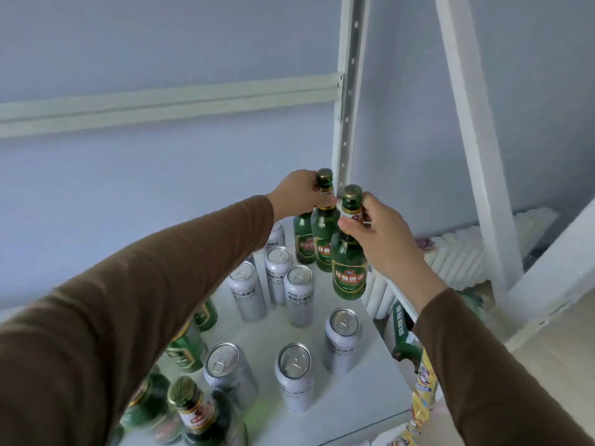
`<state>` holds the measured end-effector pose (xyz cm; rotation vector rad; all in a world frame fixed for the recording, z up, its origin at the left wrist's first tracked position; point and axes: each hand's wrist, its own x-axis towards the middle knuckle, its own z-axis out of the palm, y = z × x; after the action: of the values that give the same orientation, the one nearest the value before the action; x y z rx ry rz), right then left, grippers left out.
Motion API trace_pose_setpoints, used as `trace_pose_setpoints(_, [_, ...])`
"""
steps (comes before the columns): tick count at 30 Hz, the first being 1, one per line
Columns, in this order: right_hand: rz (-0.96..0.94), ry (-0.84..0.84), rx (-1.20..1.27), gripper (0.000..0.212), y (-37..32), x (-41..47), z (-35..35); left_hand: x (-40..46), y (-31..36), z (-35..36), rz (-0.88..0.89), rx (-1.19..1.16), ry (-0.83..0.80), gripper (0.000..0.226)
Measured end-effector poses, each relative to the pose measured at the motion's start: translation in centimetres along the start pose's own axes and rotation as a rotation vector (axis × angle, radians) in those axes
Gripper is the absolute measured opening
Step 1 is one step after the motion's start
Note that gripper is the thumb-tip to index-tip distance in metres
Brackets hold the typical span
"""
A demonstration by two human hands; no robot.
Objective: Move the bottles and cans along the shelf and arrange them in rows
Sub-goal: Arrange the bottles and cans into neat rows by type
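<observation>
Head view: each hand (left point(297, 191), right point(383, 233)) pinches a green bottle's neck.

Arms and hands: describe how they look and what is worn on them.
Both arms wear long brown sleeves that end at the wrists. The left hand and the right hand are bare: no gloves, rings, watch or bracelet show. The sleeves are plain, with no markings or pattern.

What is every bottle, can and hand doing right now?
left hand: grips the neck of the back bottle.
right hand: pinches the neck of the front bottle.
back bottle: upright, capped.
front bottle: capped, tilted; whether lifted, unclear.
third bottle: upright behind them, top hidden.
silver cans: upright, unopened, scattered on the shelf.
near bottles: upright, blurred.
</observation>
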<state>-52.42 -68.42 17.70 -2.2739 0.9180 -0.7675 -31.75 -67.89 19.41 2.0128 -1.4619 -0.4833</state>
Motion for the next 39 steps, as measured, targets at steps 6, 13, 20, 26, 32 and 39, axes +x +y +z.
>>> trace_pose_setpoints(6, [0.103,-0.079,0.103,0.017,3.4,0.3,3.2,2.0,-3.2,3.7,-0.028,0.063,-0.053,0.027])
trace_pose_setpoints(13, [0.166,-0.152,0.186,0.016,5.8,0.8,5.9,3.2,-5.4,4.9,-0.053,0.053,-0.074,0.032])
trace_pose_setpoints(20, [0.170,-0.174,0.229,0.018,6.6,1.0,7.2,3.9,-6.8,5.9,-0.071,0.064,-0.046,0.029])
trace_pose_setpoints(26, [0.169,-0.196,0.230,0.023,7.3,0.9,8.1,4.1,-7.7,5.9,-0.073,0.062,-0.024,0.033])
trace_pose_setpoints(32, [0.144,-0.219,0.209,0.026,7.2,1.4,8.0,3.9,-7.7,6.3,-0.068,0.100,-0.032,0.039])
trace_pose_setpoints(39, [0.135,-0.241,0.231,0.023,7.2,1.7,8.0,3.5,-7.9,6.1,-0.066,0.101,-0.010,0.032])
